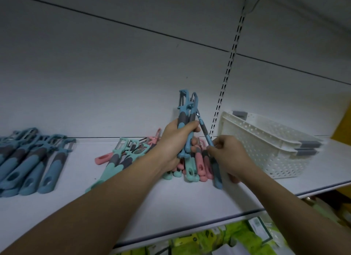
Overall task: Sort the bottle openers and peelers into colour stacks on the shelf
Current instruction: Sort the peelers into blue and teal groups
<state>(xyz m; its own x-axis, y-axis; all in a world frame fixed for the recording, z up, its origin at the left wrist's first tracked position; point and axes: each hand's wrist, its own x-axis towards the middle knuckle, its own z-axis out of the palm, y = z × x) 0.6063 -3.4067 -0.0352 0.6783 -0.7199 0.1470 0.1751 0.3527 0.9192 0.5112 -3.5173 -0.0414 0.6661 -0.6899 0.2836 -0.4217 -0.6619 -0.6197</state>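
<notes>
Left hand grips a bunch of blue plastic peelers upright, fingers curled round the handles. Right hand, just right, pinches another blue-handled peeler above the mixed pink-and-teal pile on the white shelf.

single head-worn wide-angle view, close in, facing forward and slightly upward at the white shelf and its back panel. both forearms enter from the lower edge. straight lines bow toward the frame edges. a lower shelf level shows along the bottom right.
</notes>
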